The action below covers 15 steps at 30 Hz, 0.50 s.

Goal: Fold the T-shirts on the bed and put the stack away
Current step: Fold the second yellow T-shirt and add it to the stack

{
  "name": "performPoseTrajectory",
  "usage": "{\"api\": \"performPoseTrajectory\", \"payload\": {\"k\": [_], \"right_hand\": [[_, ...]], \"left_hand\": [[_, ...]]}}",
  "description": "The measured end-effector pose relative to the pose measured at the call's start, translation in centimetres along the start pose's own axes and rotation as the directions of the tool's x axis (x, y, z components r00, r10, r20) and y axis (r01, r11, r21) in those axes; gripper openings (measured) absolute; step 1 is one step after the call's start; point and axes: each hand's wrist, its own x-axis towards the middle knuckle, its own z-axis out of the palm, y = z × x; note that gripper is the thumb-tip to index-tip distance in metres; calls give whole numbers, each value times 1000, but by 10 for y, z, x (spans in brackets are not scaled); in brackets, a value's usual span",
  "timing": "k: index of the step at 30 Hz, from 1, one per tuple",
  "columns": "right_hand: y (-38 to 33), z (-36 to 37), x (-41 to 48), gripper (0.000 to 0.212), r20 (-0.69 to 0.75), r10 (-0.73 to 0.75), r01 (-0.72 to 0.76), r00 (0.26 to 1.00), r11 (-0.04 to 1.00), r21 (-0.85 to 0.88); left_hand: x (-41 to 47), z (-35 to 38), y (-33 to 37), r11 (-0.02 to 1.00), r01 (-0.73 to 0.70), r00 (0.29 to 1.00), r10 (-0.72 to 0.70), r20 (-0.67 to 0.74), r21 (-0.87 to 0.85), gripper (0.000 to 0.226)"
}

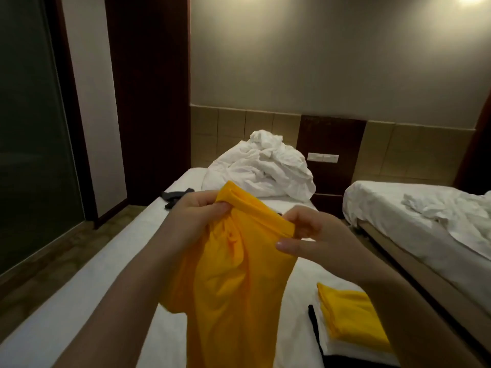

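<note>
I hold a yellow T-shirt (233, 282) up in the air over the white bed (111, 261). My left hand (199, 211) pinches its upper edge at the left, and my right hand (310, 229) pinches the same edge at the right. The rest of the shirt hangs down bunched between my forearms. A stack of folded shirts (350, 322) lies on the bed at the lower right, a yellow one on top, white below it and black at the bottom. A dark garment (175, 197) lies crumpled farther up the bed at its left side.
A heap of white bedding (265, 168) sits at the head of the bed. A second bed (425, 216) with rumpled sheets stands to the right, across a narrow gap. A dark wooden panel (148, 96) and a glass door (32, 128) are on the left.
</note>
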Motion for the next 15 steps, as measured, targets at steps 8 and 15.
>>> {"api": "performPoseTrajectory", "payload": {"k": [8,15], "right_hand": [[21,0,-11,57,74,-15,31,997,977,-213],[6,13,-2,49,-86,97,-118,992,953,-279]], "left_hand": [[-11,-2,-26,984,63,991,-81,106,168,23],[2,6,-21,974,39,952,-104,288,224,21]]}}
